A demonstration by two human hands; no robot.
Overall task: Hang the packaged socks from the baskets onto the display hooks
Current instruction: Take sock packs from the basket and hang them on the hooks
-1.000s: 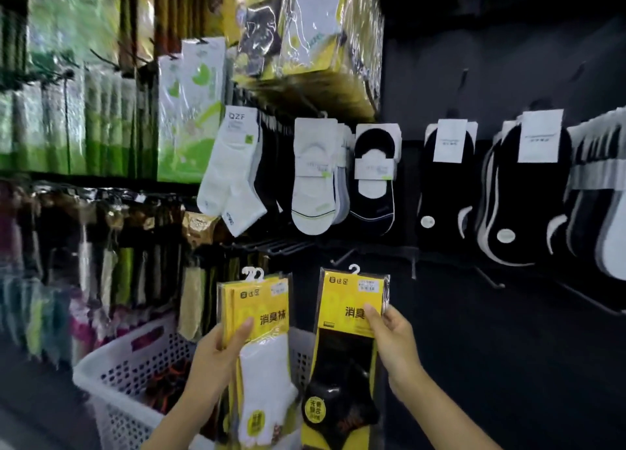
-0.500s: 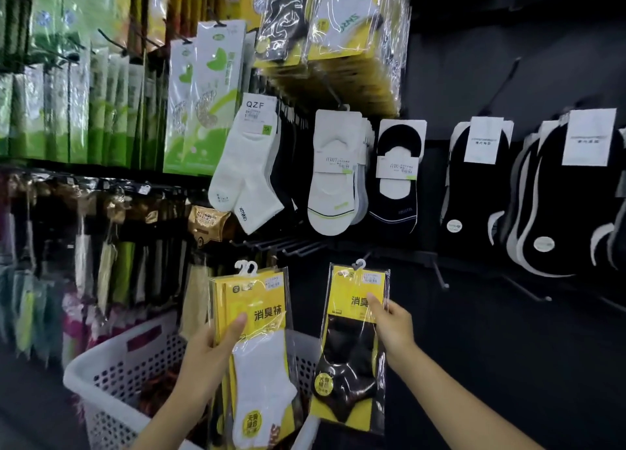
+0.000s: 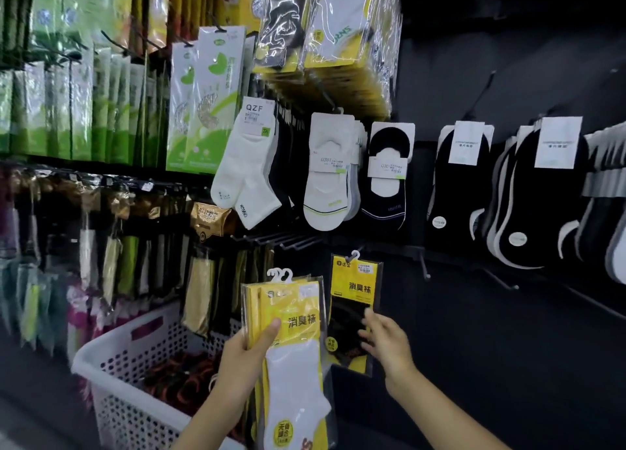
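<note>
- Head view: the left hand's thumb [image 3: 272, 327] presses flat across the front of a stack of white-sock packs [image 3: 294, 365]. The other fingers are curled behind it, so the left hand [image 3: 244, 358] is clamped on the stack and holds it upright at the near centre.
- The right hand's fingers [image 3: 367, 331] lie spread and mostly straight against the lower front of a single black-sock pack [image 3: 354, 293]. They are blurred, and as far as I can see they are not curled round it. The right hand [image 3: 386, 344] looks to be touching rather than gripping.
- The black-sock pack hangs upright just right of the stack, its small white hanger [image 3: 354, 255] up at the row of bare dark hooks [image 3: 288, 241]. It seems to be on a hook, but I cannot tell whether the hanger is fully seated.
- Farther right, more bare hooks [image 3: 423, 270] stick out from the dark panel; above them, loose socks [image 3: 325, 171] fill the wall.
- At the near left, the white perforated basket [image 3: 111, 354] holds more dark goods inside.
- Judged from this, the task is early: one pack is at or on its hook, while the stack in hand and the basket's contents have yet to be hung.
</note>
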